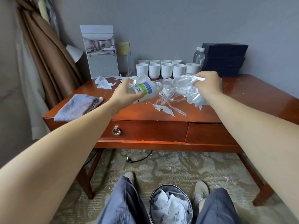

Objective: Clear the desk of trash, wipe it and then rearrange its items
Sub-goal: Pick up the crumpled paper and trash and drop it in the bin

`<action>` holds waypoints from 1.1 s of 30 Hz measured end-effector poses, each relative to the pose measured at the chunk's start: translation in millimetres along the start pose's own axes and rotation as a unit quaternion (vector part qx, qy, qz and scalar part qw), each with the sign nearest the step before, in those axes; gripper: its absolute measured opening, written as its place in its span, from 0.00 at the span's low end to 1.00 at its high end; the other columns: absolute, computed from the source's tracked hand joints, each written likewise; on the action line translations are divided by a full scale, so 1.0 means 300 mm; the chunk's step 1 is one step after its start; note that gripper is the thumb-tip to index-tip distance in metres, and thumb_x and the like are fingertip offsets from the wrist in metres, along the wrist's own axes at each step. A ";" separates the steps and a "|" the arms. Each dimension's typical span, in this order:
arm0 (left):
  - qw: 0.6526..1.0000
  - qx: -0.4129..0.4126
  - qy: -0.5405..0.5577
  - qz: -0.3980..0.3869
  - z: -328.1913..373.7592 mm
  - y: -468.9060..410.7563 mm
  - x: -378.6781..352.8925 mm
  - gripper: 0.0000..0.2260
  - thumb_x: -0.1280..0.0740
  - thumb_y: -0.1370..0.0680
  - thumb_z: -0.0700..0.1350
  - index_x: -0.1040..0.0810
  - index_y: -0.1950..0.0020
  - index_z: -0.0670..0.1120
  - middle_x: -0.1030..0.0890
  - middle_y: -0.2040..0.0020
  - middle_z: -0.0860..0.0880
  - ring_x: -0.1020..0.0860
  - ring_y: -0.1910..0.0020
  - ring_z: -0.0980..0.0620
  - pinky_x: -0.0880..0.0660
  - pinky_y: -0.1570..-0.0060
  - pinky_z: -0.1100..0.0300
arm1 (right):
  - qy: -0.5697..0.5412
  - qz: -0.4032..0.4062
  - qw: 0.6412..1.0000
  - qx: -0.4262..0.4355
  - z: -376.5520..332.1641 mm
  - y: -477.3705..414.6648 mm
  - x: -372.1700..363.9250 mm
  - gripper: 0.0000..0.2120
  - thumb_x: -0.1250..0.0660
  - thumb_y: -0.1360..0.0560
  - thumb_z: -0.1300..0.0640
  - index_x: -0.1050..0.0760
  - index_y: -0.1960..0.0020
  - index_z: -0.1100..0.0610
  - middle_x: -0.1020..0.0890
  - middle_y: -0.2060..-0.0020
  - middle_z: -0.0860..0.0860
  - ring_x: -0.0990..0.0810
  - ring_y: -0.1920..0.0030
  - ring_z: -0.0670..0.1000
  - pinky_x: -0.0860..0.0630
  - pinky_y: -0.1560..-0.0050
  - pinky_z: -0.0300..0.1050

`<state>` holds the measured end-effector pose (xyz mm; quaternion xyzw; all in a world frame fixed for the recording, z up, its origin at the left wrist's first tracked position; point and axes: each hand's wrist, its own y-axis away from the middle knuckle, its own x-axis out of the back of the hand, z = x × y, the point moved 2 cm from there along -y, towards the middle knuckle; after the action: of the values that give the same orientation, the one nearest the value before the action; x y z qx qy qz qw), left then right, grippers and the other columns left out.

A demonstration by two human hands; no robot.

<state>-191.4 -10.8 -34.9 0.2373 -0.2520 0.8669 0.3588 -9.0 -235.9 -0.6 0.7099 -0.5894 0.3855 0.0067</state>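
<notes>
A reddish wooden desk [161,113] fills the middle of the view, its top dusted with white flecks and scraps. At its back right stands a stack of dark foam boxes [224,59], and at back left an upright picture card [101,50]. A cluster of white cups [165,68] sits along the back, with two small water bottles [199,56] between them and the boxes. A folded grey cloth [77,106] lies at the desk's front left corner. On the floor between the person's feet stands a round waste bin [170,206] holding crumpled white paper. Above the desk, the right hand [207,85] is clenched on a wad of white tissue and clear plastic wrap [186,91], whose loose ends trail onto the desktop. The left hand [125,92] grips a tilted clear plastic bottle [146,90] with a green-and-blue label. More crumpled tissue [104,83] lies behind, near the card.
</notes>
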 end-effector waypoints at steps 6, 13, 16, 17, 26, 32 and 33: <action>1.000 0.004 0.001 0.016 -0.051 -0.235 -0.037 0.26 0.26 0.27 0.51 0.33 0.33 0.49 0.23 0.40 0.47 0.21 0.49 0.51 0.23 0.62 0.60 | 0.012 -0.012 1.000 -0.022 0.015 -0.177 -0.164 0.14 0.33 0.24 0.64 0.19 0.40 0.58 0.18 0.42 0.57 0.22 0.39 0.58 0.26 0.45 0.44; 0.998 -0.016 -0.038 0.046 -0.079 -0.488 -0.164 0.29 0.26 0.27 0.51 0.34 0.30 0.50 0.29 0.35 0.45 0.24 0.47 0.50 0.24 0.55 0.60 | 0.081 -0.078 0.993 -0.017 0.107 -0.302 -0.366 0.15 0.32 0.23 0.61 0.21 0.36 0.59 0.19 0.40 0.59 0.24 0.38 0.60 0.29 0.46 0.42; 0.995 -0.042 -0.085 0.027 -0.096 -0.540 -0.206 0.30 0.26 0.27 0.51 0.34 0.29 0.49 0.31 0.35 0.45 0.27 0.46 0.51 0.27 0.50 0.60 | 0.124 -0.125 0.984 -0.019 0.138 -0.323 -0.453 0.16 0.31 0.24 0.55 0.21 0.40 0.64 0.19 0.43 0.60 0.23 0.42 0.61 0.30 0.53 0.44; 0.994 -0.051 -0.095 0.024 -0.099 -0.546 -0.215 0.30 0.26 0.27 0.52 0.34 0.29 0.49 0.31 0.35 0.45 0.27 0.44 0.51 0.28 0.50 0.60 | 0.134 -0.140 0.981 -0.026 0.149 -0.320 -0.471 0.19 0.29 0.25 0.51 0.22 0.42 0.65 0.19 0.45 0.60 0.23 0.43 0.61 0.32 0.56 0.44; 0.994 -0.067 -0.078 0.029 -0.140 -0.557 -0.276 0.30 0.26 0.27 0.52 0.35 0.30 0.48 0.31 0.35 0.43 0.27 0.42 0.49 0.25 0.47 0.59 | 0.193 -0.182 0.964 -0.023 0.231 -0.296 -0.544 0.06 0.30 0.25 0.59 0.26 0.58 0.58 0.20 0.56 0.58 0.24 0.57 0.56 0.39 0.71 0.42; 0.990 -0.113 -0.078 -0.003 -0.096 -0.540 -0.305 0.28 0.27 0.27 0.53 0.33 0.31 0.48 0.29 0.37 0.45 0.28 0.44 0.49 0.31 0.47 0.59 | 0.114 -0.121 0.986 -0.020 0.184 -0.343 -0.516 0.08 0.37 0.24 0.66 0.22 0.58 0.59 0.21 0.60 0.54 0.20 0.51 0.59 0.35 0.64 0.40; 0.990 -0.116 -0.084 -0.007 -0.093 -0.538 -0.307 0.29 0.26 0.27 0.53 0.33 0.31 0.48 0.29 0.38 0.45 0.27 0.43 0.48 0.28 0.45 0.57 | 0.094 -0.092 0.991 -0.018 0.164 -0.364 -0.488 0.08 0.36 0.24 0.67 0.19 0.51 0.60 0.19 0.54 0.57 0.20 0.49 0.59 0.34 0.60 0.39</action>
<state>-20.0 59.3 -67.7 0.2682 -0.3788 0.8058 0.3678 108.1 -103.6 -67.9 0.7215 -0.5250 0.4379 0.1100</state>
